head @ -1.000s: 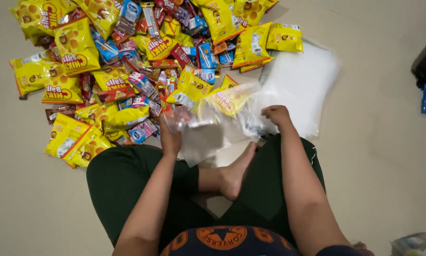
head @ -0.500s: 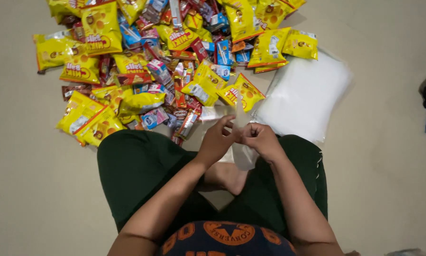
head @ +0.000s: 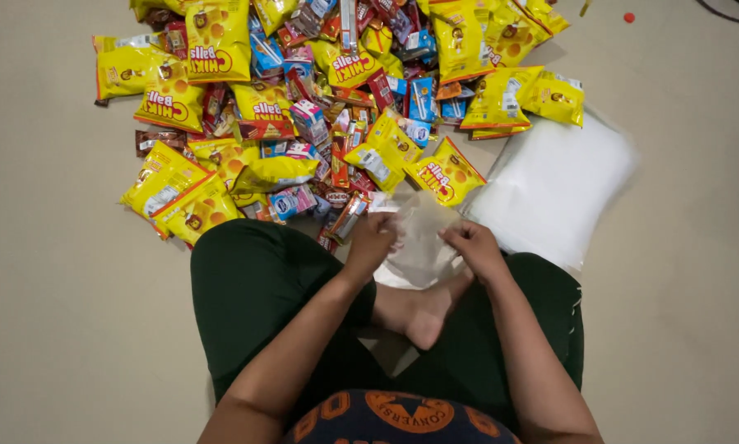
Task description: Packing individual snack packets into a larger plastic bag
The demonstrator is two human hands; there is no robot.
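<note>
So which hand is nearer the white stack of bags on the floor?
Right. The right hand sits just beside the white stack of bags; the left hand is farther away, across the clear bag.

Person sits cross-legged on beige floor [head: 57, 329], dark green trousers. Left hand [head: 371, 244] and right hand [head: 476, 249] both pinch a clear plastic bag [head: 423, 238] held just above bare foot [head: 423, 312]. Far side: heap of snack packets [head: 336, 99], mostly yellow chip bags, small red and blue wrappers mixed in. Right of heap: stack of clear plastic bags [head: 558, 185], lying flat.
</note>
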